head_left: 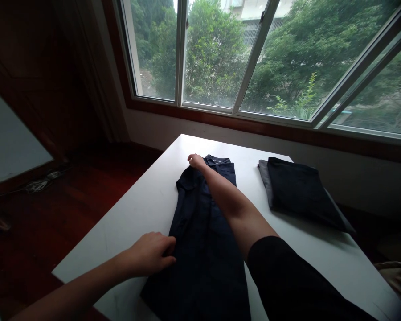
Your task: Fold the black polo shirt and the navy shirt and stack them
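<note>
A dark navy collared shirt [207, 249] lies lengthwise on the white table [137, 200], its collar toward the window and its right side folded inward. My right hand [196, 161] reaches across to the shoulder on the shirt's left side, beside the collar, fingers closed at the fabric edge. Lower down, my left hand [153, 254] is at the shirt's left edge, thumb and fingers bent together on the cloth. My right forearm hides part of the shirt's front.
Folded dark and grey garments [300, 191] are stacked at the table's right side. Behind the table are a wall and a wide window [214, 67]. Coiled cables [42, 182] lie on the reddish floor [96, 178] at left.
</note>
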{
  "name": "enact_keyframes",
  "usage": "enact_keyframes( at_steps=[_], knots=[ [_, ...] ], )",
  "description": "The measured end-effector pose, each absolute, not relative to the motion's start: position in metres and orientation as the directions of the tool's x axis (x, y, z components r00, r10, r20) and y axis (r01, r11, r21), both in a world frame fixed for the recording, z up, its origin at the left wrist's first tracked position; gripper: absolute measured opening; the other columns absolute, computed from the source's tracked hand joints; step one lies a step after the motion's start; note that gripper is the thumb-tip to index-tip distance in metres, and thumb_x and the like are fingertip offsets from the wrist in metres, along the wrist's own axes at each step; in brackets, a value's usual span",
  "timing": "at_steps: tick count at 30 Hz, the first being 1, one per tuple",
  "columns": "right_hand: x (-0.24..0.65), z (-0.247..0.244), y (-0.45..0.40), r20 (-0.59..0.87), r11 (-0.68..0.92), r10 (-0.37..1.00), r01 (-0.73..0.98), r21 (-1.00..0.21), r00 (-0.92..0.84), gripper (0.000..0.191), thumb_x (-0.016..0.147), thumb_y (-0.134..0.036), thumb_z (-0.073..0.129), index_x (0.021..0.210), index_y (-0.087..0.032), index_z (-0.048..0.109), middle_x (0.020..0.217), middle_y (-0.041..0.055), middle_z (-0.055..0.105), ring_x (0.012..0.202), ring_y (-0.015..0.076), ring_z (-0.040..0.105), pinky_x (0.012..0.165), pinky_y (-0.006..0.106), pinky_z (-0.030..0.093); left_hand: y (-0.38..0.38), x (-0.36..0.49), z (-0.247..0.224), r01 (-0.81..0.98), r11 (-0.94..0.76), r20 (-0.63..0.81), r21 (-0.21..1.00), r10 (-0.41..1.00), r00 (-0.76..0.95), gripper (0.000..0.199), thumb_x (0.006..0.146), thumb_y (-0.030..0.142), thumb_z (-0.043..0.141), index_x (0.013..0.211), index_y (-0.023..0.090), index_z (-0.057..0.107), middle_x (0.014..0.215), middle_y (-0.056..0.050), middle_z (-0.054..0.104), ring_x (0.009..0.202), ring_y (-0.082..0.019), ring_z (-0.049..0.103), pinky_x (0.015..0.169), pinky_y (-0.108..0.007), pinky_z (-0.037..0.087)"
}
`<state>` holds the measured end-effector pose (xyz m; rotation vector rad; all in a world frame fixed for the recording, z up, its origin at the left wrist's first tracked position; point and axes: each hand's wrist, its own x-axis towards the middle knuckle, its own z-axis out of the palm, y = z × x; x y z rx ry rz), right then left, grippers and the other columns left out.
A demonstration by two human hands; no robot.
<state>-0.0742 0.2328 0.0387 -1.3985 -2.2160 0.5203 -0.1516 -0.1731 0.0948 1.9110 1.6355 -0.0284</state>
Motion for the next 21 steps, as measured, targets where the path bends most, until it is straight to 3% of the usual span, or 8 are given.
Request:
enact_keyframes(
  at_steps=[4,7,10,14,17,21],
  knots=[
    [-0.084,0.053,0.259,0.164,0.377,0.920,0.688,-0.620,-0.356,0.022,0.087,-0.022,0.056,0.094,-0.021,0.077,0.108,0.0098,0.074,0.103,0.0241,0.065,0.093,0.031,0.048,-0.173,-0.163,0.092,0.927,0.023,-0.344,0.374,0.932,0.115,0.016,0.090,0.037,0.064,0.082,0.023,0.058,0.081,0.001,0.067,0.075,-0.019,0.061,0.060,-0.029,0.033],
    [-0.081,0.059,0.275,0.088,0.228,0.954,0.502,-0.834,-0.287,0.021,0.084,-0.017,0.055,0.084,-0.019,0.076,0.101,0.0088,0.073,0.102,0.0227,0.064,0.093,0.029,0.049,-0.172,-0.171,0.100,0.949,0.069,-0.258,0.307,0.966,0.013,0.013,0.094,0.031,0.055,0.084,0.023,0.055,0.084,0.000,0.066,0.076,-0.019,0.060,0.062,-0.029,0.035],
    [-0.071,0.061,0.282,0.003,0.082,0.970,0.316,-0.945,-0.243,0.024,0.084,-0.015,0.050,0.089,-0.017,0.074,0.101,0.0079,0.070,0.094,0.0193,0.064,0.084,0.027,0.052,-0.174,-0.179,0.115,0.965,0.037,-0.197,0.259,0.980,0.016,0.008,0.092,0.018,0.048,0.088,0.022,0.053,0.093,-0.002,0.065,0.081,-0.020,0.060,0.066,-0.030,0.037],
    [-0.058,0.063,0.279,-0.057,-0.001,0.967,0.218,-0.976,-0.247,0.035,0.087,-0.013,0.043,0.108,-0.016,0.070,0.100,0.0070,0.069,0.080,0.0149,0.064,0.075,0.027,0.053,-0.177,-0.184,0.132,0.921,-0.055,-0.241,0.385,0.958,0.158,0.020,0.083,0.009,0.049,0.096,0.023,0.056,0.105,-0.001,0.064,0.090,-0.019,0.061,0.075,-0.029,0.043],
    [-0.049,0.067,0.276,-0.130,-0.096,0.955,0.136,-0.986,-0.265,0.028,0.088,-0.016,0.048,0.108,-0.015,0.069,0.087,0.0048,0.067,0.074,0.0147,0.063,0.073,0.027,0.053,-0.180,-0.178,0.135,0.854,-0.104,-0.214,0.509,0.946,0.242,0.029,0.084,0.006,0.046,0.103,0.024,0.059,0.111,-0.001,0.064,0.095,-0.018,0.062,0.082,-0.027,0.047],
    [-0.035,0.075,0.275,-0.188,-0.137,0.930,0.177,-0.975,-0.317,0.019,0.095,-0.031,0.058,0.098,-0.014,0.065,0.076,0.0024,0.061,0.069,0.0154,0.060,0.072,0.029,0.055,-0.182,-0.156,0.126,0.866,-0.148,-0.192,0.478,0.944,0.267,0.050,0.080,-0.002,0.044,0.117,0.027,0.062,0.128,-0.003,0.061,0.098,-0.018,0.066,0.084,-0.028,0.052]
  ],
)
